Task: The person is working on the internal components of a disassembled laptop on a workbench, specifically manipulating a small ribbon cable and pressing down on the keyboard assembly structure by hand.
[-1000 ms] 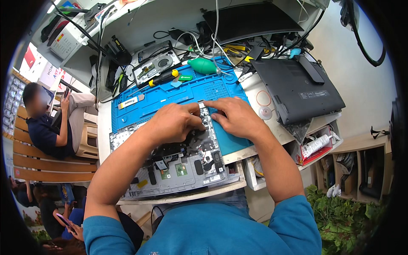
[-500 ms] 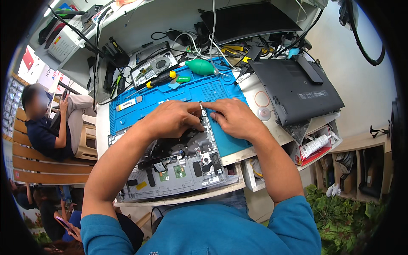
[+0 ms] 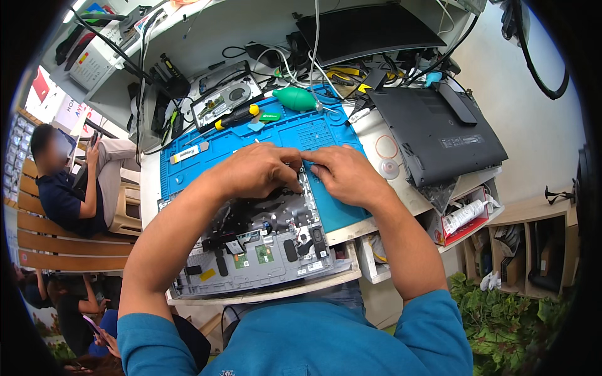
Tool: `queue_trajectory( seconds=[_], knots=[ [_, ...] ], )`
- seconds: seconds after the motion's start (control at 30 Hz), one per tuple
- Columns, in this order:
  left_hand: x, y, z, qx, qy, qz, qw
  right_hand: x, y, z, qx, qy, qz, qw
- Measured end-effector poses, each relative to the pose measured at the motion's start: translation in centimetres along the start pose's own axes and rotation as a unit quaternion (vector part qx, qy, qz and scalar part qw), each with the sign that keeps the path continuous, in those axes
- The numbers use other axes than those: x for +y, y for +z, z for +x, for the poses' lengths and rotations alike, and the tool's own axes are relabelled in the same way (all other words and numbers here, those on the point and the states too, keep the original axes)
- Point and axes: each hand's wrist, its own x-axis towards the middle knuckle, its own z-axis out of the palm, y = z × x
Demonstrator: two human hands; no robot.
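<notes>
An opened laptop chassis lies on the near part of the bench, its grey palm rest toward me and black film over its middle. My left hand curls over its far right corner, with the thumb low along the right edge. From the right, my right hand reaches to that corner, its index fingertip by my left index finger and its thumb tucked below. Whatever small part the fingers pinch is hidden. A blue repair mat extends beyond and right of the chassis.
A green air blower, a yellow-black screwdriver and another opened device lie at the back. A dark laptop bottom cover rests at right, beside a monitor. A seated person holds a phone at left.
My left hand has shifted slightly up and left, its index knuckle more bent. My right hand stays almost in place at the chassis corner.
</notes>
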Motion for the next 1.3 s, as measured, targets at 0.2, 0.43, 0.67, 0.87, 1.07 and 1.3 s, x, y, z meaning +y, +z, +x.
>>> queue_trajectory(
  seconds=[0.2, 0.43, 0.67, 0.87, 1.07, 1.3],
  knots=[
    [-0.1, -1.0, 1.3, -0.043, 0.031, 0.016, 0.998, -0.2, -0.4, 0.2, -0.007, -0.001, 0.001, 1.0],
    [0.5, -0.2, -0.1, 0.016, -0.005, 0.017, 1.0, 0.0, -0.1, 0.1, 0.005, -0.002, 0.019, 1.0],
    [3.5, 2.2, -2.8, 0.103, -0.136, -0.032, 0.985, 0.1, 0.3, 0.0, 0.013, -0.009, -0.001, 1.0],
    [6.6, 3.6, -3.4, 0.15, -0.203, 0.044, 0.967, -0.1, 0.1, -0.2, 0.009, -0.006, -0.004, 1.0],
    [8.3, 4.2, -3.4, 0.159, -0.254, 0.05, 0.953, -0.1, -0.1, -0.1, 0.003, -0.003, 0.003, 1.0],
    [8.4, 4.4, -3.4, 0.179, -0.282, 0.07, 0.94, 0.0, 0.1, -0.1, 0.01, -0.01, 0.006, 1.0]
  ],
)
